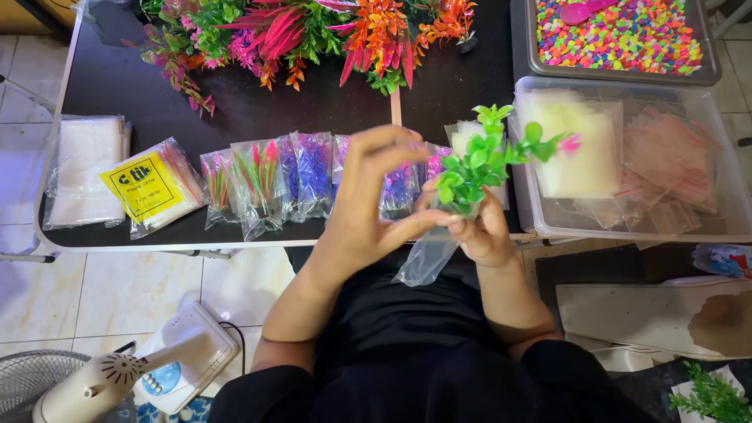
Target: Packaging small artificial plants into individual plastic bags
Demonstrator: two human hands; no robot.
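Black table [313, 110], bagged plants [258, 184], probably plastic sleeves [82, 168]

Black table [117, 78] on pale floor tiles [117, 290]; perhaps a fan [35, 376] bottom left.

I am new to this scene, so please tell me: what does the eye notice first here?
In the centre, both hands hold a green plastic plant going into a clear bag. Behind, on the black table, lies a heap of bright artificial plants. At upper right stands a tray of coloured pebbles.

Glossy clear plastic bag [427, 258], matt green plastic plant [478, 160]
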